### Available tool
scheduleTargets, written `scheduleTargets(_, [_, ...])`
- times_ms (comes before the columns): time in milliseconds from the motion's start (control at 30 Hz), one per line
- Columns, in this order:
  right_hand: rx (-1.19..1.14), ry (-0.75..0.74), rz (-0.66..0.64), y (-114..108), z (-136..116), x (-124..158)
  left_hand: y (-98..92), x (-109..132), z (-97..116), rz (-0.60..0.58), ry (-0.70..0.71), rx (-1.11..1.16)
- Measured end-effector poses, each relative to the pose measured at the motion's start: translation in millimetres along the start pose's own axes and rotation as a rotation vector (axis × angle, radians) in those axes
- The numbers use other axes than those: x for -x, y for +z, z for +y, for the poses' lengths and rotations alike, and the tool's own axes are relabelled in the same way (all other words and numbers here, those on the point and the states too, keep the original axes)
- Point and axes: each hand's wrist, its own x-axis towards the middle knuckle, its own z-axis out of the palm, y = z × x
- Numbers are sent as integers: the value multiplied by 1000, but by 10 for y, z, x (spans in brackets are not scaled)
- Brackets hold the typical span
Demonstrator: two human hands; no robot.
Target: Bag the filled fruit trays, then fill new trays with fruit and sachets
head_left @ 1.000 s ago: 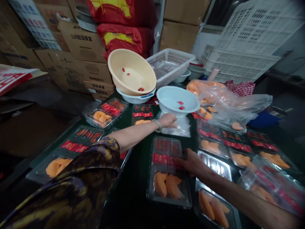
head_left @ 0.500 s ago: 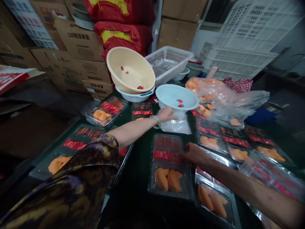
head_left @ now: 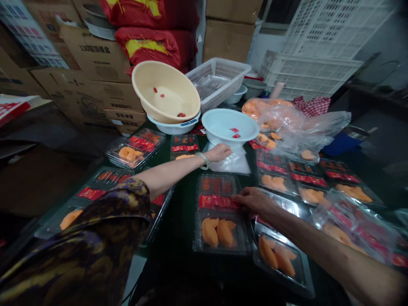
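Note:
My left hand, with a pale bangle at the wrist, reaches forward and is closed on the edge of a stack of clear plastic bags below the light blue basin. Close to me lies a clear plastic tray with dark red pieces at the top, red packets across the middle and orange pieces at the bottom. My right hand is closed on its right edge, fingertips over the end of the packets. Its thumb is partly hidden. Another filled tray lies beneath my right forearm.
More filled trays lie at left and right. Behind them are a tilted cream basin, a white basket and a clear bag of orange pieces. Cardboard boxes, red bundles and white crates stand at the back.
The view has shifted slightly, so everything sits a little further left. My left hand stays at the plastic bags, its fingers drawn closer together. My right hand remains at the tray's edge.

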Motion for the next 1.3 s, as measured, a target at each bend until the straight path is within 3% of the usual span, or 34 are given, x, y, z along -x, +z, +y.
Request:
scheduleTargets(67, [30,8,-16,8,2,41,-82,195,69,76,-59,-35])
scheduleTargets(167, [30,18,-45,-6,-7,78,-204,705,209,177,-157,-113])
scheduleTargets(233, [38,24,-49,-12,-16,82,-264,1115,306,75,-205,-218])
scheduleTargets(333, [44,5,-49,5,-27,87,-297,1623,401,-187,-324,-179])
scheduleTargets(433, [79,-35,-28,44,-35,128,-260,1879,413,-241,-425,-60])
scheduleTargets(700, [79,-65,23,120,-10,213,-76,2049,356,-140,-448,74])
scheduleTargets(900, [-92,-86,43,134,-51,259,-88,2049,381,-115,-440,129])
scheduleTargets(1033, [-362,-105,-5,159,-54,274,-75,2056,353,-88,-459,175])
scheduleTargets(1167, [-493,-60,-176,204,-48,219,-25,2112,284,-26,-468,235])
scheduleTargets(1300, [-619,-142,-211,141,-36,215,-189,2004,255,-17,-440,206])
